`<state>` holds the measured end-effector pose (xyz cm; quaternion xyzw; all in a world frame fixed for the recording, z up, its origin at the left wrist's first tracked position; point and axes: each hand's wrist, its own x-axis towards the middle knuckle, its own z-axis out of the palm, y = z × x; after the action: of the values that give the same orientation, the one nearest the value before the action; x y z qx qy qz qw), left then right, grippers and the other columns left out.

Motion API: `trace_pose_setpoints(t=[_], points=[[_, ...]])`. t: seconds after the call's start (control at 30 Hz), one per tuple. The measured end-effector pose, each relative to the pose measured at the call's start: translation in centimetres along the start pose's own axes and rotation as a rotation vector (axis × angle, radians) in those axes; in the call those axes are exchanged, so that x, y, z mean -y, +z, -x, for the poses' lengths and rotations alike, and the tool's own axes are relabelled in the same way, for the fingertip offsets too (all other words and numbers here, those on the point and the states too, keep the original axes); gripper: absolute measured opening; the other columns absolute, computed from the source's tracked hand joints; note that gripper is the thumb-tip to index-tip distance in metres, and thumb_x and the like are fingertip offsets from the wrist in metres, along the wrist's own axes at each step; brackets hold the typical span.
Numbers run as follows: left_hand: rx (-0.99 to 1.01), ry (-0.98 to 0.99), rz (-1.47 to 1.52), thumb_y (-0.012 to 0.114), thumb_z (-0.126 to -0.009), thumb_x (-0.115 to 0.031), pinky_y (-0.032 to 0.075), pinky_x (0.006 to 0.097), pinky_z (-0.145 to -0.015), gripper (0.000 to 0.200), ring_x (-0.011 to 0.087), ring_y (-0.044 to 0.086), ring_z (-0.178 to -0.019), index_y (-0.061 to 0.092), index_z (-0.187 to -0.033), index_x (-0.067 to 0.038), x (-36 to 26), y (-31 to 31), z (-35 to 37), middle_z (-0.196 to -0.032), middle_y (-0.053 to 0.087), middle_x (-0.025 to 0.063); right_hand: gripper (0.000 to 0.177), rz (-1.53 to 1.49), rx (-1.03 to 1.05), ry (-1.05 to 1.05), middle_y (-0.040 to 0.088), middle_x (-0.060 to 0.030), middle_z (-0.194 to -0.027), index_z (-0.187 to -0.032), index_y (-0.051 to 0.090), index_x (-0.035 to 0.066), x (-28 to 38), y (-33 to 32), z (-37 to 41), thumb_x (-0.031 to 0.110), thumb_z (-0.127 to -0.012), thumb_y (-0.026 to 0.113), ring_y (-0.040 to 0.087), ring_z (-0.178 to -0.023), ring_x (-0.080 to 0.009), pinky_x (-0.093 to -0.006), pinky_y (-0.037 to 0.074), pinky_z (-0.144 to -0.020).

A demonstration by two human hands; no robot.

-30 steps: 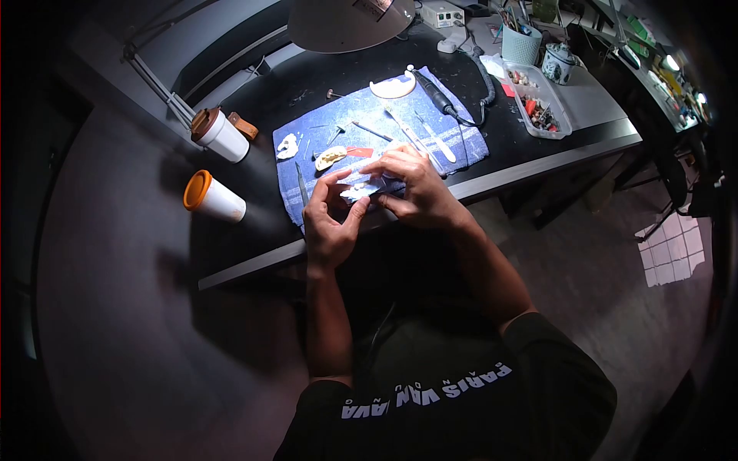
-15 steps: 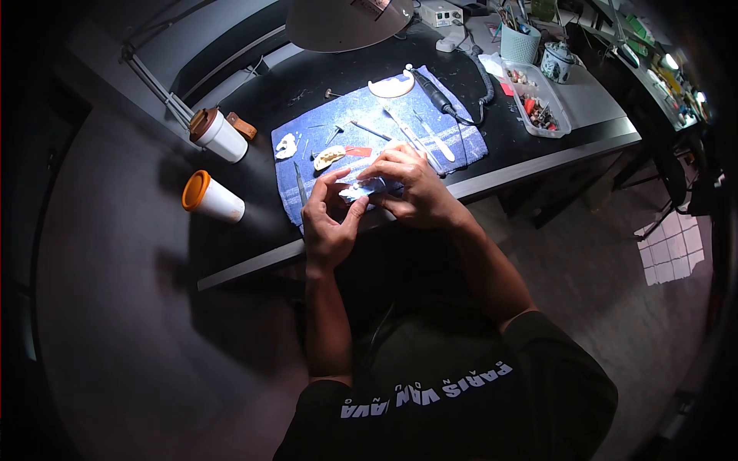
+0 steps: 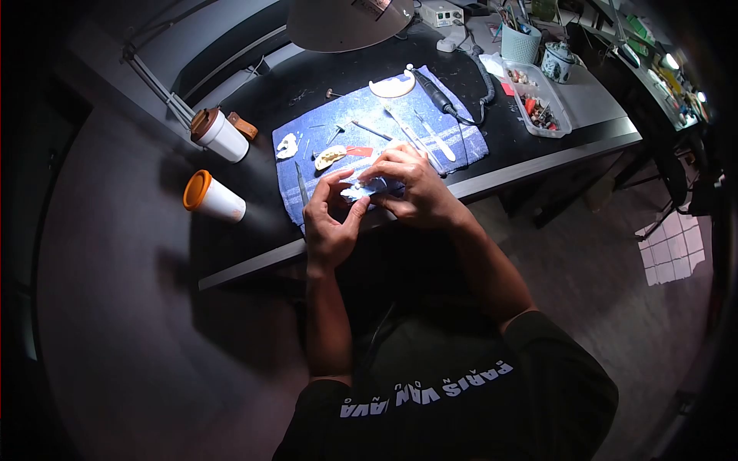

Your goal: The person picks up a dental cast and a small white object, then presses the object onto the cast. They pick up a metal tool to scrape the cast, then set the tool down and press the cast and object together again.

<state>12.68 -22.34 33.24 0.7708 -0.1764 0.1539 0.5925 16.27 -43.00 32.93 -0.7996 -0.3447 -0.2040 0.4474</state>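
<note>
Between both hands, just above the towel's front edge, is a small white dental cast (image 3: 355, 193); glare and fingers hide much of its shape. My left hand (image 3: 330, 229) grips it from the left, with thumb and fingers curved round it. My right hand (image 3: 417, 187) closes on its right side, fingertips on top. Beneath them spreads a blue towel (image 3: 463, 142). On it, beyond my fingers, lie a cream dental cast (image 3: 330, 158), a red strip (image 3: 358, 151) and several slim hand tools, among them a white-handled one (image 3: 438, 144).
A rotary handpiece (image 3: 435, 95) with a coiled cord and a pale curved piece (image 3: 390, 87) lie at the back. Two lidded cups (image 3: 223, 138) stand left. A plastic box (image 3: 547, 107) of small parts sits right. The lamp shade (image 3: 346, 27) hangs overhead.
</note>
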Motion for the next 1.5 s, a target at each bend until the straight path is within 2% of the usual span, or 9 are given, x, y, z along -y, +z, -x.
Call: trace_pose_setpoints(t=[0.23,0.33,0.43,0.63,0.73,0.83,0.93,1.13,1.5], points=[[0.000,-0.010,-0.020,0.082,-0.091,-0.001,0.054,0.0274,-0.080,0.044,0.0107,0.066,-0.086,0.066,-0.132,-0.002,0.1,-0.1,0.0,-0.102,0.073,0.0075,0.038,0.021,0.024,0.004,0.072,-0.0020,-0.113,-0.113,0.079,0.016,0.4,-0.4,-0.1,0.013,-0.077,0.089,0.061,-0.120,-0.0266,-0.0441,0.041,-0.107],[0.005,-0.010,-0.014,0.082,-0.091,-0.001,0.054,0.0273,-0.080,0.044,0.0108,0.066,-0.086,0.066,-0.132,-0.002,-0.1,0.0,0.0,-0.102,0.073,0.0077,0.036,-0.034,0.024,-0.011,0.070,-0.0028,-0.117,-0.112,0.079,0.019,-0.4,0.0,-0.1,0.016,-0.077,0.088,0.056,-0.126,-0.0304,-0.0520,0.037,-0.104],[-0.001,0.010,-0.001,0.082,-0.091,-0.001,0.054,0.0273,-0.080,0.044,0.0111,0.066,-0.086,0.067,-0.132,-0.002,0.4,0.0,-0.1,-0.102,0.073,0.0079,0.037,0.003,-0.035,-0.004,0.071,-0.0020,-0.112,-0.112,0.079,0.016,0.3,0.0,-0.1,0.014,-0.076,0.089,0.060,-0.121,-0.0273,-0.0447,0.041,-0.107],[-0.005,-0.008,0.011,0.082,-0.091,-0.002,0.055,0.0279,-0.081,0.045,0.0115,0.067,-0.086,0.067,-0.133,-0.003,-0.3,0.0,0.0,-0.103,0.074,0.0083,0.041,0.010,-0.031,-0.023,0.072,-0.0019,-0.113,-0.116,0.079,0.016,0.1,0.0,-0.1,0.013,-0.076,0.089,0.060,-0.120,-0.0273,-0.0452,0.040,-0.108],[0.003,0.023,-0.046,0.082,-0.091,-0.001,0.055,0.0279,-0.081,0.045,0.0114,0.068,-0.087,0.067,-0.133,-0.002,0.1,-0.1,-0.1,-0.102,0.074,0.0084,0.042,-0.001,0.060,-0.004,0.070,-0.0032,-0.119,-0.118,0.077,0.019,-0.5,-0.1,0.0,0.016,-0.078,0.087,0.056,-0.125,-0.0301,-0.0527,0.037,-0.105],[-0.005,0.023,-0.024,0.082,-0.091,-0.001,0.055,0.0279,-0.081,0.046,0.0113,0.068,-0.088,0.067,-0.134,-0.002,-0.1,0.0,-0.1,-0.102,0.075,0.0085,0.037,-0.046,0.012,0.018,0.069,-0.0026,-0.117,-0.114,0.078,0.018,-0.1,0.0,-0.1,0.016,-0.077,0.087,0.056,-0.125,-0.0297,-0.0527,0.037,-0.105],[0.005,0.011,-0.038,0.082,-0.091,-0.002,0.055,0.0280,-0.082,0.046,0.0112,0.068,-0.088,0.067,-0.135,-0.002,-0.3,-0.1,0.0,-0.101,0.075,0.0083,0.039,0.026,0.019,-0.010,0.071,-0.0019,-0.111,-0.114,0.079,0.016,0.4,-0.4,0.0,0.012,-0.076,0.088,0.061,-0.119,-0.0268,-0.0448,0.039,-0.108],[-0.002,0.051,-0.109,0.082,-0.091,-0.002,0.055,0.0281,-0.079,0.051,0.0113,0.068,-0.086,0.066,-0.140,-0.004,-0.5,-0.1,-0.1,-0.101,0.074,0.0086,0.056,-0.070,0.011,0.028,0.068,-0.0014,-0.112,-0.132,0.070,0.021,0.1,-0.3,0.0,0.013,-0.079,0.085,0.057,-0.123,-0.0289,-0.0507,0.036,-0.106],[0.031,0.058,-0.109,0.080,-0.092,-0.002,0.056,0.0271,-0.078,0.030,0.0113,0.071,-0.086,0.077,-0.121,0.001,0.2,-0.5,0.0,-0.109,0.077,0.0101,0.063,-0.094,0.005,0.049,0.069,0.0000,-0.111,-0.138,0.065,0.018,0.0,-0.3,0.2,0.008,-0.078,0.081,0.058,-0.120,-0.0278,-0.0484,0.037,-0.106]])
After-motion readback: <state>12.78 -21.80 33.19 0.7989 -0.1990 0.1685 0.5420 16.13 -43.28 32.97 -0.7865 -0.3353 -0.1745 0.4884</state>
